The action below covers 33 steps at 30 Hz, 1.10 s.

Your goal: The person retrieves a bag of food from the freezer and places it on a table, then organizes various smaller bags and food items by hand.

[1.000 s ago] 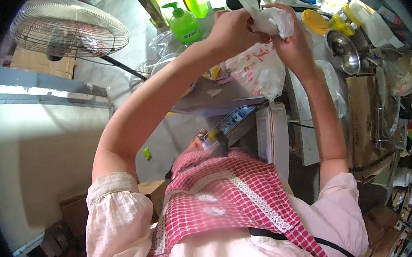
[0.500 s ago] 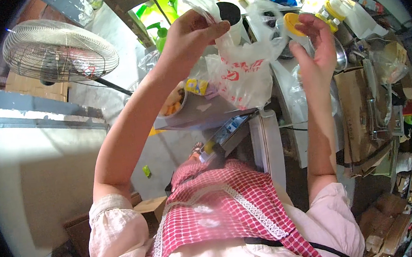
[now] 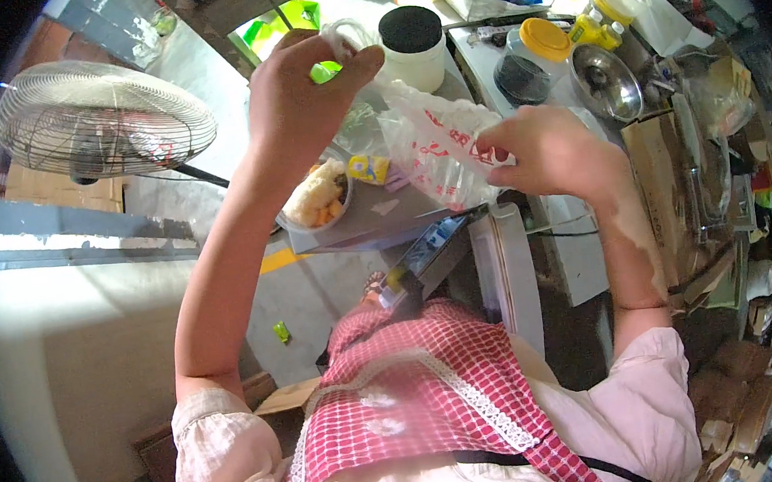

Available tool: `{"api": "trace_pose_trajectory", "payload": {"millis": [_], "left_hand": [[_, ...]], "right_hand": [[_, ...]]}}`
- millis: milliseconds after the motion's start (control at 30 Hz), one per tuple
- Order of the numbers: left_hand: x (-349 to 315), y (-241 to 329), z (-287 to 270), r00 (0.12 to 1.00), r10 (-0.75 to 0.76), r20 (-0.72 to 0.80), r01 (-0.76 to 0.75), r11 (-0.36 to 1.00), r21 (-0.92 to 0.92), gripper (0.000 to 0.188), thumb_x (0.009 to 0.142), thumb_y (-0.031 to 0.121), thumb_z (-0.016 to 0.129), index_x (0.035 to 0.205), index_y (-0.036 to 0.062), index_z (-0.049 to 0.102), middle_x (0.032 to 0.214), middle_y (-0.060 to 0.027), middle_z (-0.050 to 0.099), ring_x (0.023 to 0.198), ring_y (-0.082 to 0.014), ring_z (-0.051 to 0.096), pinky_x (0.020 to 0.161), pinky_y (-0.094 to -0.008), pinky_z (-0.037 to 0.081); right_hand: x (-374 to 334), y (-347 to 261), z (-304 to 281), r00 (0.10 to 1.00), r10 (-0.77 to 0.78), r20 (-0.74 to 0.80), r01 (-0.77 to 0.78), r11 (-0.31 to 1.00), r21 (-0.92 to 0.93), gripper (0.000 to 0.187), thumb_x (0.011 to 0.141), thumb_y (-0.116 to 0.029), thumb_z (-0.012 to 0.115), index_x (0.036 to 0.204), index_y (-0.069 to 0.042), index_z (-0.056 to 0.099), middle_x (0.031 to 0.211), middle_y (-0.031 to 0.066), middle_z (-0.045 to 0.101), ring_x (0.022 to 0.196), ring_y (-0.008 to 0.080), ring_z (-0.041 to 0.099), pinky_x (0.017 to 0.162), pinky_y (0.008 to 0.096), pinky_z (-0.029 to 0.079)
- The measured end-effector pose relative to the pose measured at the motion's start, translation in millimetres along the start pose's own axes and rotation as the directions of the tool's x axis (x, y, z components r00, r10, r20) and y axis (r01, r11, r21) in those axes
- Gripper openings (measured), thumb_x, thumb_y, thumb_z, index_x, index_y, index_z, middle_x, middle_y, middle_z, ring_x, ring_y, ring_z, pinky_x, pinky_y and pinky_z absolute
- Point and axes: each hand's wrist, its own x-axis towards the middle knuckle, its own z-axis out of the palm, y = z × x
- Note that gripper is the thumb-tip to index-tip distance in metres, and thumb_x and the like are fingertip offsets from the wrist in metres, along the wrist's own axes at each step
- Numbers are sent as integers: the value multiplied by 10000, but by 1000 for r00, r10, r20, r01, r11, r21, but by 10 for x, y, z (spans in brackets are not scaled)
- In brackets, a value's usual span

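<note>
A thin white plastic bag (image 3: 437, 143) with red print hangs over the table. My left hand (image 3: 297, 91) is raised and closed on its gathered upper end. At the bag's right edge, the curled fingers and thumb of my right hand (image 3: 549, 153) pinch the film. Left of the bag, a round clear tub (image 3: 320, 212) holds pale and orange food pieces. Beside the tub lies a small yellow packet (image 3: 368, 168). Behind the bag stands a white jar (image 3: 416, 69) with a black lid.
A jar with a yellow lid (image 3: 545, 38) and a steel bowl (image 3: 608, 80) stand at the back right, near yellow bottles (image 3: 596, 33). A fan (image 3: 105, 119) is at the left. A cardboard box (image 3: 659, 177) stands at the right. A green wrapper (image 3: 281, 331) lies on the floor.
My left hand has moved left with the bag's upper end, stretching the bag. My right hand has come down and left from the open air onto the bag's right edge, closing there.
</note>
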Motion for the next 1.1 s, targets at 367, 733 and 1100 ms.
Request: {"api": "trace_pose_trajectory", "payload": {"millis": [367, 733, 1100], "left_hand": [[-285, 180, -4, 984, -93, 150, 168, 760, -627, 232, 837, 95, 765, 1001, -14, 642, 907, -65, 694, 805, -112, 657, 638, -253, 563], [-205, 235, -2, 997, -51, 57, 67, 940, -336, 352, 773, 94, 821, 980, 17, 547, 866, -41, 666, 772, -75, 622, 670, -240, 521], [-186, 404, 112, 1000, -23, 7, 24, 868, -496, 391, 798, -33, 751, 1101, 14, 509, 882, -81, 642, 687, -93, 597, 461, -209, 472]], "right_hand": [[-308, -228, 150, 919, 251, -303, -298, 947, -118, 814, 720, -312, 803, 1373, 21, 450, 1380, 155, 517, 1230, 369, 514, 1041, 408, 435], [65, 147, 561, 989, 128, -75, -121, 988, 91, 224, 812, -120, 653, 1002, -1, 647, 987, 225, 673, 964, 395, 638, 858, 452, 504], [601, 212, 820, 938, 257, -233, -228, 963, 142, 241, 800, -208, 681, 975, -43, 697, 950, 205, 697, 897, 367, 685, 812, 437, 546]]}}
